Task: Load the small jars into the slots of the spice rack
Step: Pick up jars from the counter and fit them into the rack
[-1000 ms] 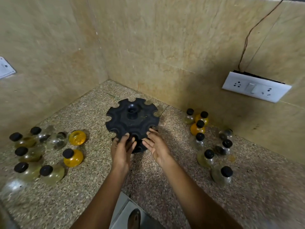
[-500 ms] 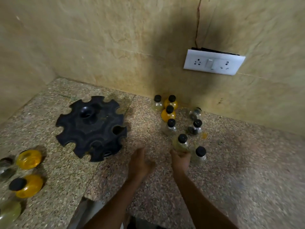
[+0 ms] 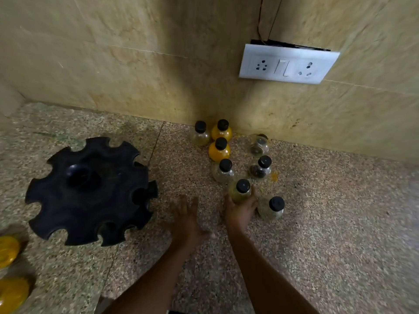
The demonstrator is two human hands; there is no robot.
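Observation:
The black round spice rack point(image 3: 90, 191) with notched slots sits on the granite counter at the left, all its visible slots empty. Several small black-capped jars stand in a cluster by the back wall, two of them orange point(image 3: 219, 150). My right hand point(image 3: 240, 209) grips a greenish jar point(image 3: 240, 191) at the near end of the cluster. Another jar point(image 3: 272, 208) stands just right of it. My left hand point(image 3: 184, 214) hovers blurred above the counter, fingers spread, holding nothing, between the rack and the jars.
Two more orange jars point(image 3: 9, 248) show at the left edge. A white socket and switch plate point(image 3: 288, 63) is on the tiled wall behind the jars. The counter's front edge point(image 3: 102, 302) runs near the bottom.
Both hands left the rack and moved right toward the jar cluster. My right hand has closed round the greenish jar. The view swung right.

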